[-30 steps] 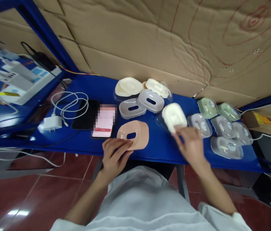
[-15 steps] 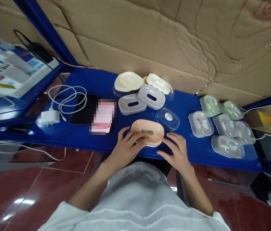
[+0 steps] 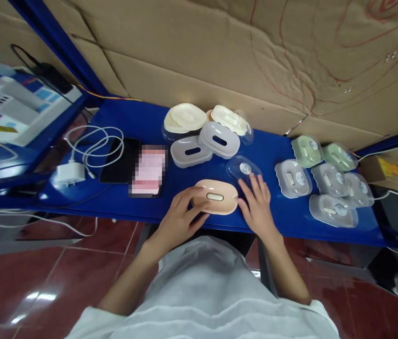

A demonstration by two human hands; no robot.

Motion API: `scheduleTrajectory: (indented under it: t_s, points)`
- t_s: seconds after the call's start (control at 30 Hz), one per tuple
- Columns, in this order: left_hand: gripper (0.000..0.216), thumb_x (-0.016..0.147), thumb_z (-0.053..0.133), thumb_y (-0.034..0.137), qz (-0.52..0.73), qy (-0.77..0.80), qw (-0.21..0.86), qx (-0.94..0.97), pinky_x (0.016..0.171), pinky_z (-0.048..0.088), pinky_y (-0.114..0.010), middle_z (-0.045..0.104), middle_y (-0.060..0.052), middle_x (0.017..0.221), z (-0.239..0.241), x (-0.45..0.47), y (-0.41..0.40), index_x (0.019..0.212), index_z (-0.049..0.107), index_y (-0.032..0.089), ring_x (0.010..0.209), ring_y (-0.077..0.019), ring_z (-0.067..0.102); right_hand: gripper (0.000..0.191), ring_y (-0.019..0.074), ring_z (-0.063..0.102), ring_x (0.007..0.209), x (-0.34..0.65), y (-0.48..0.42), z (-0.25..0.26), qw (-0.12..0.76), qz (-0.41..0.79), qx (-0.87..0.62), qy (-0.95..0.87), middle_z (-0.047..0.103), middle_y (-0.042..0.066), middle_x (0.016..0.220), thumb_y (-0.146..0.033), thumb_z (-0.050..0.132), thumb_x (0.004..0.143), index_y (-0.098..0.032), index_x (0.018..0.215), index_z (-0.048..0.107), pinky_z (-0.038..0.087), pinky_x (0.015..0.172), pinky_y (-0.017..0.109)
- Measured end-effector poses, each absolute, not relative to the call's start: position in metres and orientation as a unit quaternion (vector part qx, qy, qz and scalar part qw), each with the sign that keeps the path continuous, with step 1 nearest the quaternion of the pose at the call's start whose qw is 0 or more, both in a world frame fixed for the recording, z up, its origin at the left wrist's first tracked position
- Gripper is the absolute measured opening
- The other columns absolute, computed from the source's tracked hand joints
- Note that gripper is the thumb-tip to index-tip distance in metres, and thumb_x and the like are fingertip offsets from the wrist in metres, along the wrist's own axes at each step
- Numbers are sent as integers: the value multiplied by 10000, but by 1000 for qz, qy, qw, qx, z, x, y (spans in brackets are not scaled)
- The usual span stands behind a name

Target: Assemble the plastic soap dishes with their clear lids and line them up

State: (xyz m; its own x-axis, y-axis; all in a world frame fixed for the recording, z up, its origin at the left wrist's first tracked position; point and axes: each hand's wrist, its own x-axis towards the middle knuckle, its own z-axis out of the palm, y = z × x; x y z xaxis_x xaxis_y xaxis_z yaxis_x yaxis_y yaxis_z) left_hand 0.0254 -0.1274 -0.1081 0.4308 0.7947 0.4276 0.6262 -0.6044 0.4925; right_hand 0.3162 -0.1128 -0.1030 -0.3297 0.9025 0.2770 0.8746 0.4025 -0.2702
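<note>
A peach oval soap dish (image 3: pixel 226 205) rests near the table's front edge, its middle slot filled by a cream oblong insert (image 3: pixel 215 197). My left hand (image 3: pixel 181 214) grips the dish's left end, with fingers on its rim and thumb at the front. My right hand (image 3: pixel 258 207) is open, fingers stretched forward over the near edge of a clear lid (image 3: pixel 236 165) with a round label. Its thumb is close to the dish's right end; whether it touches, I cannot tell. Behind lie two grey soap dishes (image 3: pixel 225 128) with empty slots, one overlapping the other.
Cream oval parts (image 3: pixel 188 115) and more clear lids are stacked against the cardboard wall (image 3: pixel 192 56). Several lidded green and grey soap boxes (image 3: pixel 293 178) stand at the right. On the left are a phone (image 3: pixel 148 169), a black tablet-like object (image 3: pixel 119 162) and a white charger (image 3: pixel 71 173) with coiled cable.
A cream insert now fills the peach dish's slot, which was open before. My left fingers have drawn back to the dish's left end. My right hand has moved forward to the clear lid.
</note>
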Motion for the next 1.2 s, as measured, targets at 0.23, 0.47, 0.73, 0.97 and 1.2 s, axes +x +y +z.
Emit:
scheduleTrajectory:
  t_s: [0.23, 0.47, 0.73, 0.97, 1.2]
  points:
    - [327, 1032, 676, 227, 335, 432, 255, 797, 1279, 463, -566, 491, -124, 1601, -108, 23, -122, 1354, 643, 281, 1562, -321, 463, 563, 376, 550, 1422, 328, -102, -114, 305, 10, -595, -743, 600, 156, 1405, -419, 632, 1054, -332, 1604, 541, 513, 1168, 647]
    - [762, 972, 786, 318, 331, 478, 302, 756, 1253, 492, -538, 452, -130, 1643, -111, 23, -125, 1625, 394, 349, 1550, -320, 479, 538, 323, 633, 1353, 308, -131, -102, 345, 77, -532, -769, 604, 126, 1437, -319, 618, 1069, -385, 1597, 537, 580, 1135, 550]
    - [687, 963, 800, 354, 344, 468, 276, 766, 1248, 484, -566, 467, -137, 1617, -116, 21, -121, 1571, 479, 342, 1518, -341, 515, 721, 388, 414, 1594, 275, -145, -105, 280, 57, -471, -834, 550, 103, 1614, -301, 700, 1032, -421, 1674, 395, 465, 1235, 685]
    - [595, 989, 764, 366, 331, 480, 283, 761, 1229, 510, -539, 505, -122, 1634, -115, 20, -121, 1531, 524, 309, 1514, -318, 532, 833, 347, 344, 1639, 276, -146, -104, 289, 67, -448, -843, 449, 88, 1715, -217, 695, 1030, -400, 1726, 276, 488, 1257, 633]
    - [560, 1017, 728, 401, 328, 456, 281, 778, 1251, 491, -513, 497, -122, 1661, -117, 18, -121, 1538, 550, 301, 1540, -301, 511, 867, 347, 462, 1575, 275, -157, -113, 305, 22, -473, -826, 543, 67, 1649, -222, 745, 1000, -435, 1713, 301, 552, 1211, 588]
